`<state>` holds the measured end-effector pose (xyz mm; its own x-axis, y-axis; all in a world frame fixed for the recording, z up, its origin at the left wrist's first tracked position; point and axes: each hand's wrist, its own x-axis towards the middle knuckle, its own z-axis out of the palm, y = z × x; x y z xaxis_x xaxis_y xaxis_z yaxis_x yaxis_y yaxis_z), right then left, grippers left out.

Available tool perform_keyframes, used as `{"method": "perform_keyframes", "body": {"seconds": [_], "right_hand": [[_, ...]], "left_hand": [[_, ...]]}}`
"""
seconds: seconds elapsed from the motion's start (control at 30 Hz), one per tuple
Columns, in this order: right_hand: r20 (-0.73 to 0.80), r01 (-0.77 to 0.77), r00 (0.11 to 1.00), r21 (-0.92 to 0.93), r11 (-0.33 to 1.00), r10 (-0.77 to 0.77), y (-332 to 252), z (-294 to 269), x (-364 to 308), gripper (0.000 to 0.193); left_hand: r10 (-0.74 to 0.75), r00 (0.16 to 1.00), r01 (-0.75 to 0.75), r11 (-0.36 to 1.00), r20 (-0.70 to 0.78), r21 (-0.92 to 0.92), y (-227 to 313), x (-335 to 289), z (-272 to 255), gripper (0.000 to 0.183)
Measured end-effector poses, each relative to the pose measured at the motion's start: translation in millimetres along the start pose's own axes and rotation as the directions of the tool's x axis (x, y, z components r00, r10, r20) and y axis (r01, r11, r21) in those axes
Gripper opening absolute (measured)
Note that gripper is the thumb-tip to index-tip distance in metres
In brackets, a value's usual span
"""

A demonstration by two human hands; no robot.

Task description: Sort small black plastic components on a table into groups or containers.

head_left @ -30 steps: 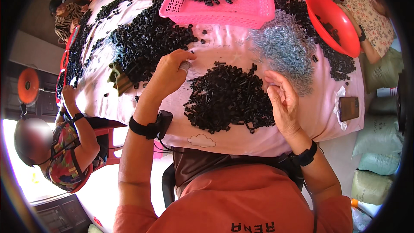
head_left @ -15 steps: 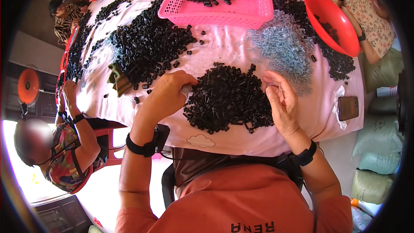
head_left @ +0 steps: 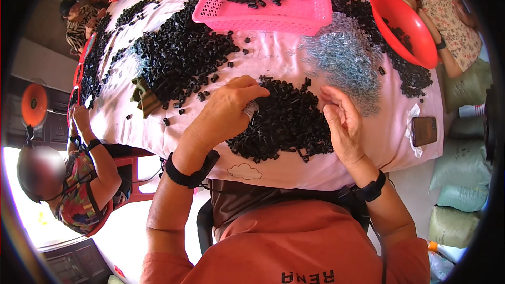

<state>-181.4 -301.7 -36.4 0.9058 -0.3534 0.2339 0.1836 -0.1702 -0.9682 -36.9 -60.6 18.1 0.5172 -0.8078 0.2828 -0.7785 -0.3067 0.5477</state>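
The left hand point(head_left: 226, 113) rests curled on the nine o'clock edge of the pile of black pieces point(head_left: 286, 123), its grip pinching a small pale piece. The pile sits mid-tabletop point(head_left: 273, 171). At three o'clock, the right hand point(head_left: 342, 123) stands spread, empty. The pieces look light, stiff and loose, best scooped from the edges.

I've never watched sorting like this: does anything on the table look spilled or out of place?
Mostly no. A few stray black pieces lie scattered between the heaps, and a phone sits near the table's right edge. The left hand and right hand flank the near black pile.
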Motion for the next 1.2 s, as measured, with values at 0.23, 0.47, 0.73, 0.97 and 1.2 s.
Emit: {"method": "perform_keyframes", "body": {"seconds": [0.23, 0.47, 0.73, 0.97, 1.2], "right_hand": [[0.004, 0.0, 1.0, 0.029, 1.0, 0.0, 2.9, -0.9, 0.2, 0.038], [0.002, -0.011, 1.0, 0.043, 0.999, 0.011, -0.1, -0.2, 0.0, 0.039], [0.003, -0.003, 1.0, 0.016, 1.0, 0.003, 2.8, -1.8, -0.1, 0.04], [0.012, -0.004, 1.0, 0.018, 1.0, 0.003, -0.9, -1.0, 1.3, 0.04], [0.002, -0.032, 0.999, 0.036, 0.999, 0.032, -0.5, -0.8, 0.2, 0.041]], "left_hand": [[-0.203, 0.975, 0.198, 0.978, 0.085, 0.068, 3.2, -6.1, -13.8, 0.03], [-0.126, 0.991, 0.125, 0.992, 0.037, 0.027, 7.1, 5.2, -10.9, 0.027], [-0.165, 0.985, 0.161, 0.984, 0.051, 0.072, 12.7, 15.2, 8.1, 0.029], [-0.196, 0.981, 0.188, 0.962, 0.019, 0.199, 20.5, 10.5, 9.5, 0.031], [-0.218, 0.972, 0.201, 0.964, 0.083, 0.174, 17.5, 12.5, 11.3, 0.028]]}}
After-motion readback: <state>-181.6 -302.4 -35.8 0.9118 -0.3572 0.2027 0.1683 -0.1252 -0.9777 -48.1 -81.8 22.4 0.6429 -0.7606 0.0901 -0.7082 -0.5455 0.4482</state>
